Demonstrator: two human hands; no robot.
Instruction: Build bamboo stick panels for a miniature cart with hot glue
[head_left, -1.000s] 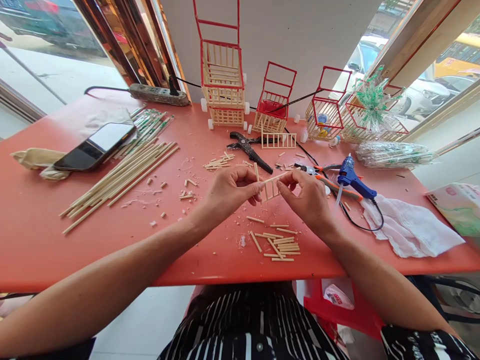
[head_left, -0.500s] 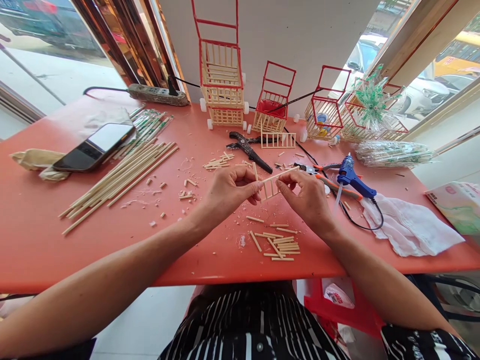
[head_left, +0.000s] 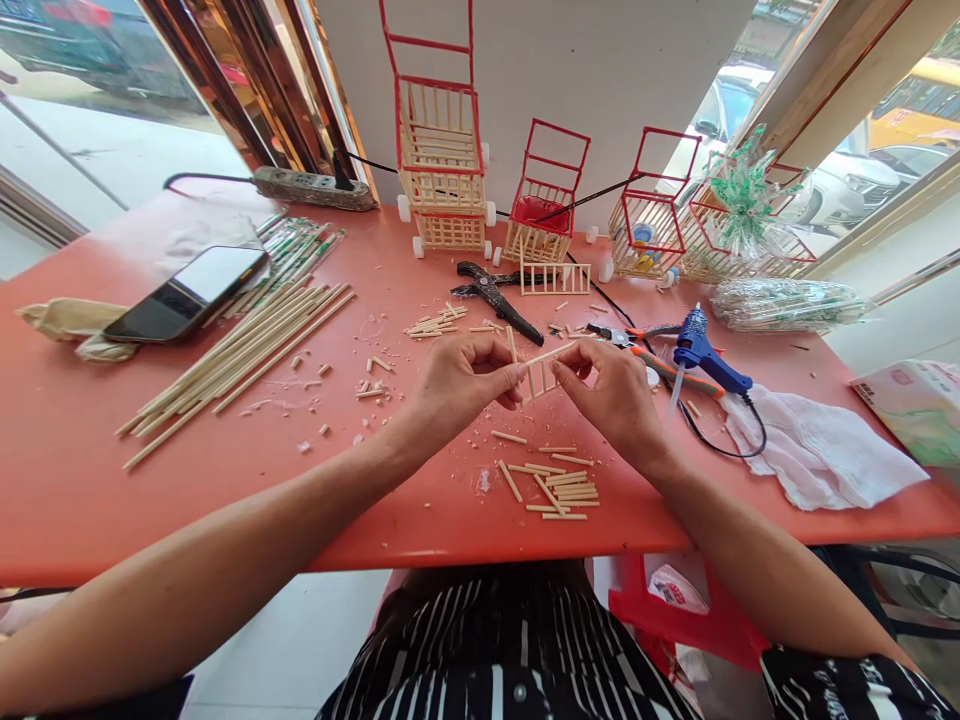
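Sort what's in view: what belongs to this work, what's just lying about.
Belonging: stick frame, in left hand and right hand; cut sticks; long sticks; probably glue gun and pliers.

Apparently just lying about: phone; white cloth; printed box.

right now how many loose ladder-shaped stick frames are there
2: one ladder-shaped frame is held between the left hand and right hand; the other frame rests on the table beside the black tool. Others may be hidden.
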